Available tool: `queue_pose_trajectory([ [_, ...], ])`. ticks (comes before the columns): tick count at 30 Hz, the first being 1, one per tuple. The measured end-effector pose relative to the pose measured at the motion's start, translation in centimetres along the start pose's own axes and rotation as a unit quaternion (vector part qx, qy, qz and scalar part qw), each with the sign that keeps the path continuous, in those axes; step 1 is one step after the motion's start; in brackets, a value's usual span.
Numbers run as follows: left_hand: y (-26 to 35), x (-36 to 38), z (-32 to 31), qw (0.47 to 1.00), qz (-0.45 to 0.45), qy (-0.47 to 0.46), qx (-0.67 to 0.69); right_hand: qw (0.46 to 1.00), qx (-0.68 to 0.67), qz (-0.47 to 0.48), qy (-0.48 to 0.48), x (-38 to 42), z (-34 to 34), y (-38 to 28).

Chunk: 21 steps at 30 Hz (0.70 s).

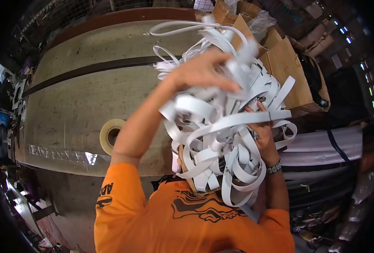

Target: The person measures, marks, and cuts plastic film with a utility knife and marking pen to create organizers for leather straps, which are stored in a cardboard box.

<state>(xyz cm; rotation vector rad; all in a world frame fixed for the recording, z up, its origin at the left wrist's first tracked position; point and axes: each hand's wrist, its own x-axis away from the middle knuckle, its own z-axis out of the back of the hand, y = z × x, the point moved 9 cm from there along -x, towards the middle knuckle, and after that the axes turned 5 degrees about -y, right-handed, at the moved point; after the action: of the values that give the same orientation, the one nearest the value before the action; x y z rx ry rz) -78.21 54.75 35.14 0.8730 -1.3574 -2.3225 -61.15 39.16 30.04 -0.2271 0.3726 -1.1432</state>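
Observation:
A large tangled heap of flat white straps (208, 156) lies in front of my chest and spreads over the table's right side. My left hand (203, 71) reaches over the upper part of the heap, smeared by motion. Its thumb and fingers curve around a blurred bunch of white straps (242, 63). On the heap's right side is my right hand (260, 128), with a bracelet at the wrist. A single white strap (237, 121) crosses its bent fingers, and other straps partly hide the hand. Small metal pieces show among the straps.
A roll of clear tape (112, 137) sits on the worn table (77, 105), left of my left forearm. A dark strip (90, 71) runs across the tabletop. Open cardboard boxes (294, 76) stand at upper right. Wrapped rolls (322, 147) lie to the right.

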Motion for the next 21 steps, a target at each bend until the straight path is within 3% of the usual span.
queue_pose_trajectory([
  [1,-0.3,0.1,-2.6,0.999,0.034,-0.016,-0.026,0.999,-0.049,-0.002,0.009,0.0,-0.2,0.5],
  [3,1.4,0.0,-9.3,0.968,0.028,-0.162,-0.19,0.993,-0.115,-0.029,0.004,-0.1,-0.9,1.6],
  [4,2.4,1.0,-11.6,0.946,-0.003,-0.098,-0.31,0.99,-0.142,-0.009,-0.003,0.2,-1.3,1.9],
  [8,1.5,1.4,-12.5,0.934,0.041,-0.099,-0.34,0.97,-0.239,0.037,0.001,3.4,-4.6,5.7],
  [11,1.0,1.0,-12.5,0.918,0.064,-0.103,-0.379,0.983,-0.169,0.069,0.021,2.5,-0.1,2.7],
  [12,0.8,0.9,-12.9,0.91,0.087,-0.123,-0.386,0.981,-0.172,-0.012,-0.088,1.6,0.5,2.0],
  [13,0.4,0.7,-13.7,0.896,0.109,-0.143,-0.406,0.979,-0.198,0.045,0.025,2.1,2.0,1.6],
  [15,-0.5,0.7,-14.9,0.868,0.128,-0.157,-0.454,0.987,-0.112,0.05,0.102,4.2,5.6,0.9],
  [16,-0.7,0.7,-15.3,0.857,0.121,-0.149,-0.479,0.991,-0.082,0.056,0.085,5.1,6.2,0.9],
  [18,-0.5,0.6,-15.4,0.842,0.132,-0.164,-0.496,0.977,-0.112,0.041,0.177,7.8,7.9,0.8],
  [21,0.2,-0.2,-16.4,0.843,0.146,-0.18,-0.485,0.894,-0.23,0.093,0.374,16.1,10.9,1.8],
])
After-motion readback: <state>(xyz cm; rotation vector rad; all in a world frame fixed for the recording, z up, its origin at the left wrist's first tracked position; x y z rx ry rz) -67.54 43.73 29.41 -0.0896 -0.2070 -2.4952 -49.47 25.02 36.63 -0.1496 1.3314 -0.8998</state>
